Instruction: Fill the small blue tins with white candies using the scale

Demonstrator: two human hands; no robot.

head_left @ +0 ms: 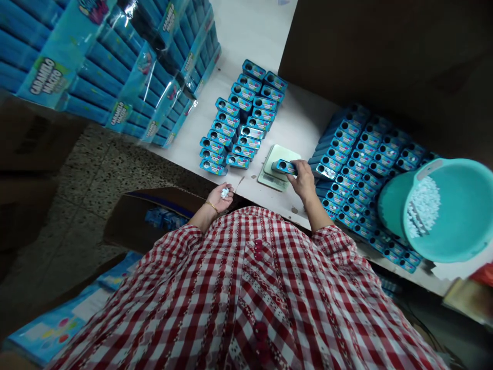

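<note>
My right hand [304, 181] grips the end of a small blue tin [284, 166] with a round hole in its top. That tin is at the pale digital scale [284, 152]; whether it rests fully on the plate I cannot tell. Palm up at the table's front edge, my left hand [217, 199] is cupped around a little heap of white candies [225, 193]. Several more tins [238, 163] stand in rows just beyond my left hand. A denser block of the same tins [344, 181] lies close to the right of my right hand.
A teal bucket [458, 246] holding white candies [425, 205] stands at the right, over the tin block's edge. Wrapped blue packs [103, 77] are stacked at the left. An open carton [131, 221] sits below the table edge. A dark panel [370, 46] rises behind.
</note>
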